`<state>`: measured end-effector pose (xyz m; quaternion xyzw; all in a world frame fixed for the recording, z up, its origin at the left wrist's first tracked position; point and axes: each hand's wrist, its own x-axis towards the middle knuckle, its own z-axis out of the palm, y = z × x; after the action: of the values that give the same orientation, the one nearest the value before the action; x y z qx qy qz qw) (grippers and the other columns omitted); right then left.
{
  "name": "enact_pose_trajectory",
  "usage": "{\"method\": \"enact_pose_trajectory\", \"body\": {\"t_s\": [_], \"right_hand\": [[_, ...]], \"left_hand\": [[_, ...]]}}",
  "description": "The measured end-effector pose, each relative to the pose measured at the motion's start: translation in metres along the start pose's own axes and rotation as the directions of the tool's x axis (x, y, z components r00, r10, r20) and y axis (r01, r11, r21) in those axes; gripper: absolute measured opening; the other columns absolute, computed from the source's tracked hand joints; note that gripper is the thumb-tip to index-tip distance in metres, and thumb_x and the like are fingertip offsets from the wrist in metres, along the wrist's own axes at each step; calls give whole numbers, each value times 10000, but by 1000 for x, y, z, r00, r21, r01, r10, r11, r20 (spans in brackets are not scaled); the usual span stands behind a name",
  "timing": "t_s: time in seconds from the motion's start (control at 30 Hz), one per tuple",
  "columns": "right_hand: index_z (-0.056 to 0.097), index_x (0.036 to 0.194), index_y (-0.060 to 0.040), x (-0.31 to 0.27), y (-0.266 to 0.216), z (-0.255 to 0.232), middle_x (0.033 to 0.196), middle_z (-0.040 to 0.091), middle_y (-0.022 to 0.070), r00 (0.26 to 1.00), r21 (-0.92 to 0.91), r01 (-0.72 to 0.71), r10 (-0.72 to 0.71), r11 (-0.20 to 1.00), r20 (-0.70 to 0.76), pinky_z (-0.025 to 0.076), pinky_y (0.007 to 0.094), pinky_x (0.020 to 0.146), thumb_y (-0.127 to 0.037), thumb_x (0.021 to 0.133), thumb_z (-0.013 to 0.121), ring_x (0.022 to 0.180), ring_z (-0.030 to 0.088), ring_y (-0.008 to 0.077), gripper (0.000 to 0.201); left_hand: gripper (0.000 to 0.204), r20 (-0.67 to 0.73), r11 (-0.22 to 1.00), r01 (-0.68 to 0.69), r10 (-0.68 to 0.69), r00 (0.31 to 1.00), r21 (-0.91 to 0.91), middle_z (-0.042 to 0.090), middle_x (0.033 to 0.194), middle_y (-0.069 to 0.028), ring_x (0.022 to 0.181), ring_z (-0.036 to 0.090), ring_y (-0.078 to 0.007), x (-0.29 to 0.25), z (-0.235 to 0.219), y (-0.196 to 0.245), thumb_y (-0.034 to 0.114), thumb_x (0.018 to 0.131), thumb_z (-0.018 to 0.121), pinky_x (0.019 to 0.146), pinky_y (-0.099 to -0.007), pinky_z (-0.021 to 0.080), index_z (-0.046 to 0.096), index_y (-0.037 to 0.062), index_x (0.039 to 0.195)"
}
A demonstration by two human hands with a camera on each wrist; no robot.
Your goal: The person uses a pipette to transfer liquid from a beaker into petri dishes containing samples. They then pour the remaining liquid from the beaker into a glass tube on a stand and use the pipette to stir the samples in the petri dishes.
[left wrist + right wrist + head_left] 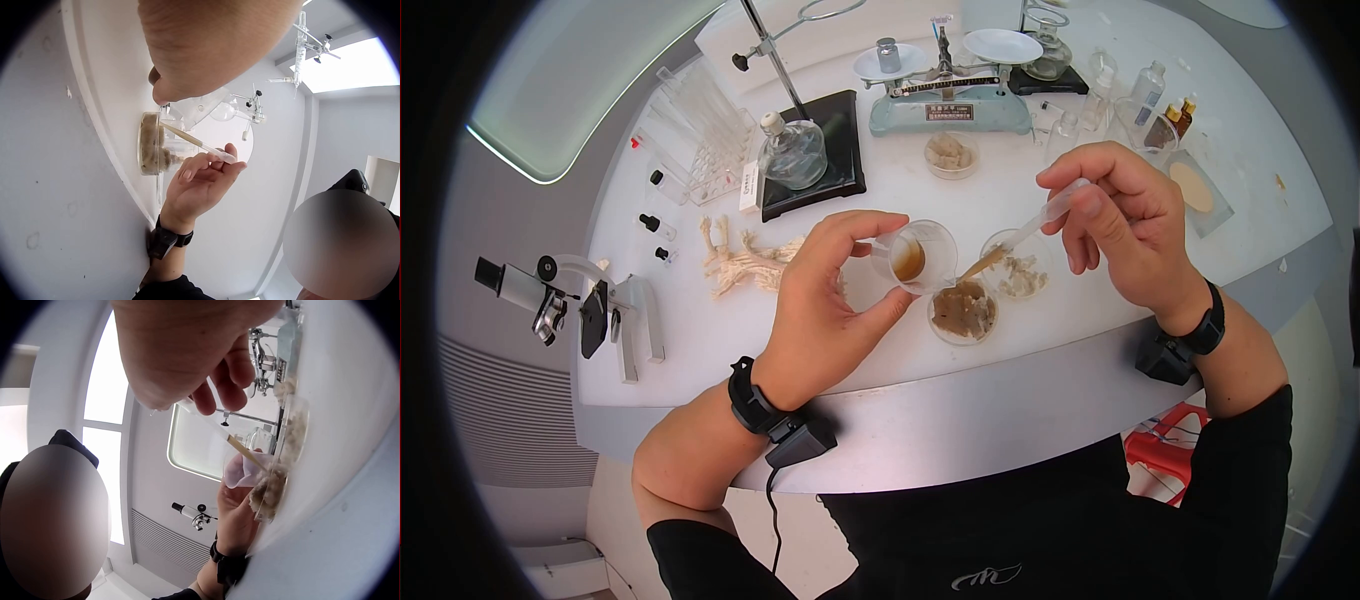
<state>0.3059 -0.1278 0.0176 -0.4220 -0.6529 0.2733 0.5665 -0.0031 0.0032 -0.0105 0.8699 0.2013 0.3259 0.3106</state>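
Note:
My left hand (825,290) grips a small clear plastic cup (941,248), tilted, with brown liquid in its bottom. Between thumb and fingers, my right hand (1128,222) pinches a plastic dropper (1040,220) by its bulb end; brown liquid fills its lower part. The dropper slants down to the left, its tip beside the cup and over a round glass dish (962,340) of brown-soaked, cotton-like clumps (966,308). In the right wrist view the tip of the dropper (240,449) is close to the clumps (267,495). A second dish with pale clumps (1018,277) sits behind the dropper.
Farther back are a balance scale (950,112), a third dish of pale clumps (950,155) and a black-based stand (837,150) with a glass burner (793,155). Pale root-like pieces (745,262) and a microscope (615,315) lie left. Bottles (1148,84) stand back right.

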Motion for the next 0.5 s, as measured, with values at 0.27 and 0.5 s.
{"method": "enact_pose_trajectory", "body": {"t_s": [0.27,0.5], "right_hand": [[747,1291,-2,1,-2,1,873,738,14,1000,-24,3,-3,1000,-10,511,192,598,-294,1234,580,654,668,33,341],[751,1279,-7,0,-2,1,849,728,10,1000,-26,-13,13,1000,-17,511,192,598,-315,1239,567,656,674,35,361]], "left_hand": [[569,0,1000,3,-3,1000,2,732,1431,-83,1300,688,-219,0,0,-1,44,915,913,1106,-389,543,694,67,1440],[568,1,1000,5,-5,1000,-4,732,1433,-83,1302,689,-219,0,0,-2,51,919,917,1106,-388,544,692,68,1441]]}}
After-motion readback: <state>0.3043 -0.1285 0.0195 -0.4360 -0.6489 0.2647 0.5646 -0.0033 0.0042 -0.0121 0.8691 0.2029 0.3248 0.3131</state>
